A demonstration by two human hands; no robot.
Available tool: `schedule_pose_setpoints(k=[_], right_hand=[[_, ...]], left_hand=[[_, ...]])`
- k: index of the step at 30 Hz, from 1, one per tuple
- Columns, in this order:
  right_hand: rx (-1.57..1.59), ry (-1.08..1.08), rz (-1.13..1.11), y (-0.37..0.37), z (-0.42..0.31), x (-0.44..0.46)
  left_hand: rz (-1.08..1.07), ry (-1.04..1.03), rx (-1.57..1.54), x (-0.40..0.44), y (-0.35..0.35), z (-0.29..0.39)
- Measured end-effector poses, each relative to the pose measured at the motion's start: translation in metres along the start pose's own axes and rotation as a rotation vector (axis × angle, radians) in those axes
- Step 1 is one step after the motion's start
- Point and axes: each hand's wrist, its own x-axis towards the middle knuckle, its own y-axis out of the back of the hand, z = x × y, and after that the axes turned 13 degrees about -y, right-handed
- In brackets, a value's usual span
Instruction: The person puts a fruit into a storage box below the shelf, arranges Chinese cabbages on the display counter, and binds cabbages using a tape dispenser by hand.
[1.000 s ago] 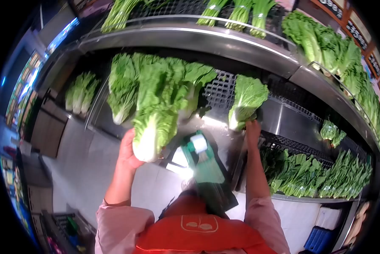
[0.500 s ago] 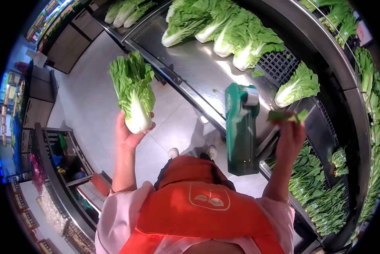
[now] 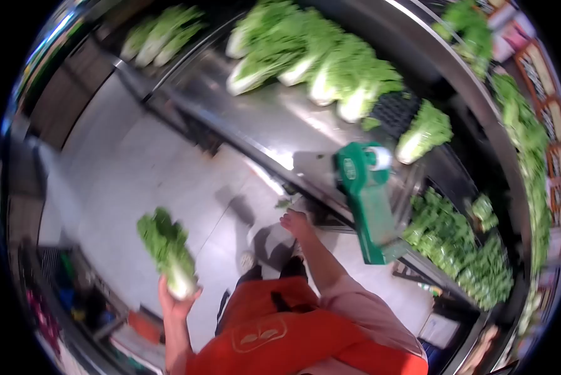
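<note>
My left hand [image 3: 177, 299] is wrapped round the white base of a leafy cabbage [image 3: 170, 250], held upright over the floor at the lower left. My right hand [image 3: 297, 224] is low in front of me, near the shelf's front edge, its fingers blurred. A small green leaf piece [image 3: 283, 203] shows just beyond its fingertips; whether they touch it is unclear. To the right of that hand a green tape dispenser [image 3: 369, 200] with a pale roll stands at the metal shelf's edge.
Several cabbages lie in a row on the metal shelf [image 3: 215, 115], with a single cabbage [image 3: 424, 132] to their right. Leafy greens [image 3: 459, 244] fill the right side. A dark rack [image 3: 74, 294] with assorted goods is at the lower left.
My left hand has lowered with the cabbage. My right hand has moved left and away from the right-hand shelf, and the larger leaf it held no longer shows in it. The view has shifted.
</note>
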Motion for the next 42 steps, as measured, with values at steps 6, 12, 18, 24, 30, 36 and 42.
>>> schedule_pose_setpoints(k=[6, 12, 18, 24, 30, 36, 42], right_hand=[[-0.500, 0.109, -0.437, -0.028, -0.013, -0.195], [-0.335, 0.928, -0.089, 0.043, -0.149, -0.331], [-0.264, 0.958, 1.082, 0.161, -0.326, -0.194], [-0.287, 0.595, 1.059, 0.157, -0.375, -0.182], [-0.383, 0.877, 1.119, 0.144, -0.372, -0.143], [-0.086, 1.289, 0.869, 0.132, -0.361, -0.126], [-0.206, 1.111, 1.077, 0.132, -0.377, -0.126]], left_hand=[[-0.080, -0.017, 0.009, 0.013, 0.000, 0.005], [-0.203, -0.003, 0.010, 0.024, -0.040, -0.013], [-0.266, -0.067, 0.056, 0.014, -0.076, -0.035], [-0.126, -0.131, 0.061, 0.006, -0.106, -0.047], [-0.170, -0.115, 0.059, 0.010, -0.122, -0.059], [-0.227, -0.098, 0.083, 0.027, -0.142, -0.066], [-0.245, -0.082, 0.102, 0.032, -0.154, -0.067]])
